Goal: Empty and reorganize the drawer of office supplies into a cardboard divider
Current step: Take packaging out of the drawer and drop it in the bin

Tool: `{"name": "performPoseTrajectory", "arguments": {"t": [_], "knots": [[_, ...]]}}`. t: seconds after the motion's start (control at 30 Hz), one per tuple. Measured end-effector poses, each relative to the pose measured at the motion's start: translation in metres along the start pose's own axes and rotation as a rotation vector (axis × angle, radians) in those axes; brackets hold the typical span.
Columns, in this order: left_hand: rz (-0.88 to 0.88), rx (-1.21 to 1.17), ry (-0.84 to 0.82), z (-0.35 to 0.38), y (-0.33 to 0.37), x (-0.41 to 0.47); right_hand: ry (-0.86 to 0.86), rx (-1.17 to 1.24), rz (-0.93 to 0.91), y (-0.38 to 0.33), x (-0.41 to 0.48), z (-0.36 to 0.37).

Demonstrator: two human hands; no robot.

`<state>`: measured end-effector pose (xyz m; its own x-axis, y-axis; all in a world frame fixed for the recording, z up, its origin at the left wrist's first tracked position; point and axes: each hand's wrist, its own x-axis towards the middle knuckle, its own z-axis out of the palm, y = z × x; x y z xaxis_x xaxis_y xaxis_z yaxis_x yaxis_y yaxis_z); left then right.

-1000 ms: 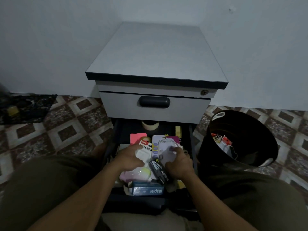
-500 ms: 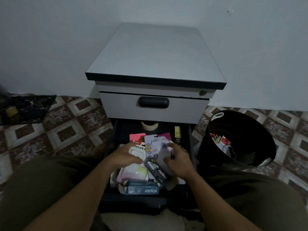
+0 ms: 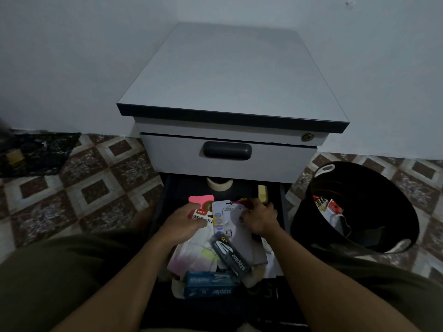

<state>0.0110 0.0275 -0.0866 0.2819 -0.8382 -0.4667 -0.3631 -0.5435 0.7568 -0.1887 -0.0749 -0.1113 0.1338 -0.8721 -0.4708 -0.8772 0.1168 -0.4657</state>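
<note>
Both hands are down in the open drawer [image 3: 182,188], and it is packed. The right hand [image 3: 260,218] has its fingers curled over the far corner of a grey card pack [image 3: 230,220], apparently grasping it. The left hand [image 3: 184,224] lies across the stapler set packet [image 3: 202,215] just beside that card; in this dim light I cannot tell whether it pinches the packet or only presses on it.

Back toward the wrists sit a black stapler pack [image 3: 231,255] and a blue stapler box [image 3: 211,285], between the two forearms. Past the left fingertips, pink notes [image 3: 200,199]; farther beyond, a tape roll [image 3: 219,183]. Just past the right fingertips, a small yellow block [image 3: 262,192].

Progress? Early days, I'd say. Nearly everything sits in the drawer, and no cardboard divider is in view at all. Out to the right of the right arm, a black bin [image 3: 354,238] holds a few scraps, so some discarding looks done. Emptying and sorting are nearly all ahead.
</note>
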Motion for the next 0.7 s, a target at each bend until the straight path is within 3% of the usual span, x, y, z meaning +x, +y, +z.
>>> {"name": "performPoseTrajectory", "arguments": {"t": [0.23, 0.5, 0.7], "knots": [[0.001, 0.011, 0.017, -0.003, -0.001, 0.01, 0.005, -0.014, 0.051, -0.004, 0.017, -0.005], [0.016, -0.007, 0.066, -0.008, 0.007, 0.002, 0.091, 0.049, -0.112, 0.0, -0.01, -0.021], [-0.023, 0.048, -0.009, -0.012, 0.008, -0.009, 0.136, 0.233, -0.227, 0.002, -0.06, -0.026]]}}
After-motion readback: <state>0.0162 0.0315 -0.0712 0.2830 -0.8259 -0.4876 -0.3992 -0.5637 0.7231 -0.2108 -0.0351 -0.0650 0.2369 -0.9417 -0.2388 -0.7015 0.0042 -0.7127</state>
